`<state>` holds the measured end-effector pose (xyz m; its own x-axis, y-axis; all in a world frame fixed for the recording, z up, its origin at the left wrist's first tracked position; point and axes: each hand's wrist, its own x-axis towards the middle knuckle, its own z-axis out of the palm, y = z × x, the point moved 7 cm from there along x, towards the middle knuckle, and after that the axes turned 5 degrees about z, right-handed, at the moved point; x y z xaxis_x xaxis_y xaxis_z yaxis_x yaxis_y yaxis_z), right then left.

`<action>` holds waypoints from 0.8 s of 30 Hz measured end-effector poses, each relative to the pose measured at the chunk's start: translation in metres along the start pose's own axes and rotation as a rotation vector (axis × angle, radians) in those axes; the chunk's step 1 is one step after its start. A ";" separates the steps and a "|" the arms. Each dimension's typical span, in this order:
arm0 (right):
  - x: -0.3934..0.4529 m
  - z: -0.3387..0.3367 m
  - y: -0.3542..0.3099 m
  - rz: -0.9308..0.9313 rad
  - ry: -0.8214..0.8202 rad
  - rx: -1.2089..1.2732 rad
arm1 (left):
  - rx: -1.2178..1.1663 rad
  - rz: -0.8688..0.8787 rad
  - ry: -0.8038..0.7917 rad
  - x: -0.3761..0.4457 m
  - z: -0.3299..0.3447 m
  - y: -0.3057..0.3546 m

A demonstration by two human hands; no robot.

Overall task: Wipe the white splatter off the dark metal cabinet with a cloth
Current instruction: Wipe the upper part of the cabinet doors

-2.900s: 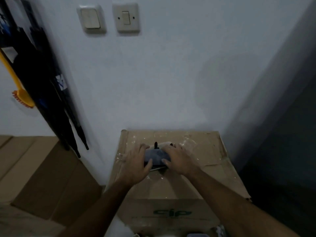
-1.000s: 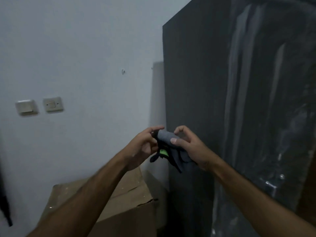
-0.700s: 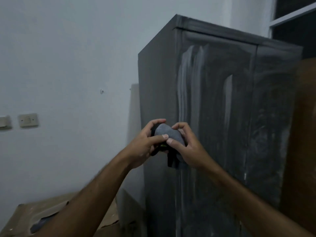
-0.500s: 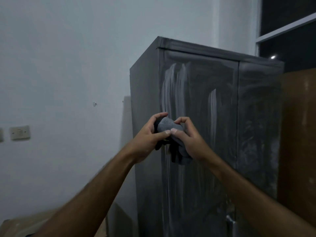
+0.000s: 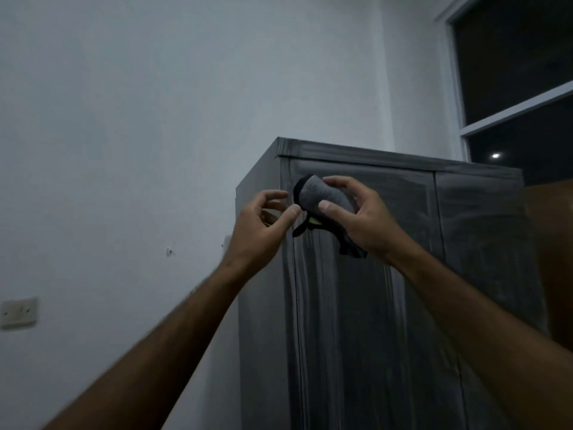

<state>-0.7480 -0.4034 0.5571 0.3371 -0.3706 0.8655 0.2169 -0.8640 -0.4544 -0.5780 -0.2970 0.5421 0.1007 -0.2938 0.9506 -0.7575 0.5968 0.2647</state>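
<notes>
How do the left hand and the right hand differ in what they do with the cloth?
The right hand grips the grey cloth with thumb and fingers curled round it; the left hand holds nothing, its fingers loosely curled beside the cloth. The right hand is before the cabinet door; the left hand is at its front corner. Both are raised near the cabinet's top.

A pale wall (image 5: 155, 103) fills the left and upper area. A light switch (image 5: 19, 312) is mounted low at the left edge. A dark window (image 5: 521, 63) with a white frame occupies the upper right. A brown panel (image 5: 555, 259) stands at the right edge.
</notes>
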 end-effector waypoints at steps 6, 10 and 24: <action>0.058 -0.018 -0.018 -0.128 0.268 -0.199 | 0.079 0.079 0.130 0.063 -0.007 -0.014; 0.093 -0.018 -0.029 -0.215 0.278 -0.425 | 0.077 0.100 0.181 0.094 -0.003 -0.024; 0.129 0.033 -0.025 -0.595 0.065 -0.668 | -0.059 0.094 0.201 0.125 0.013 -0.049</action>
<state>-0.6795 -0.4181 0.6736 0.2824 0.2007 0.9381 -0.2456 -0.9301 0.2729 -0.5365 -0.3729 0.6463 0.1627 -0.0839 0.9831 -0.7313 0.6586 0.1772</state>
